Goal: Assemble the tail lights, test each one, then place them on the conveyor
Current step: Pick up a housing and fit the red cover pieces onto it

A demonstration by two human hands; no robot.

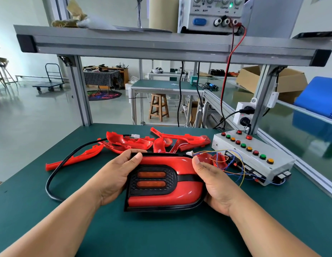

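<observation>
A red tail light [182, 195] with a black insert and two orange lenses lies face up on the green mat in front of me. My left hand [117, 173] grips its left edge, thumb on the top corner. My right hand [211, 182] holds its right side, thumb on the upper right corner. Several loose red lens parts [130, 142] lie behind it. A white test box [254, 158] with red, green and orange buttons sits to the right, with coloured wires [235, 164] running from it toward the light.
A black cable [55, 169] loops across the mat on the left. A power supply [209, 13] stands on the aluminium shelf [161, 47] overhead, its red lead [226, 80] hanging down. The conveyor belt [300, 127] runs along the right, behind a rail.
</observation>
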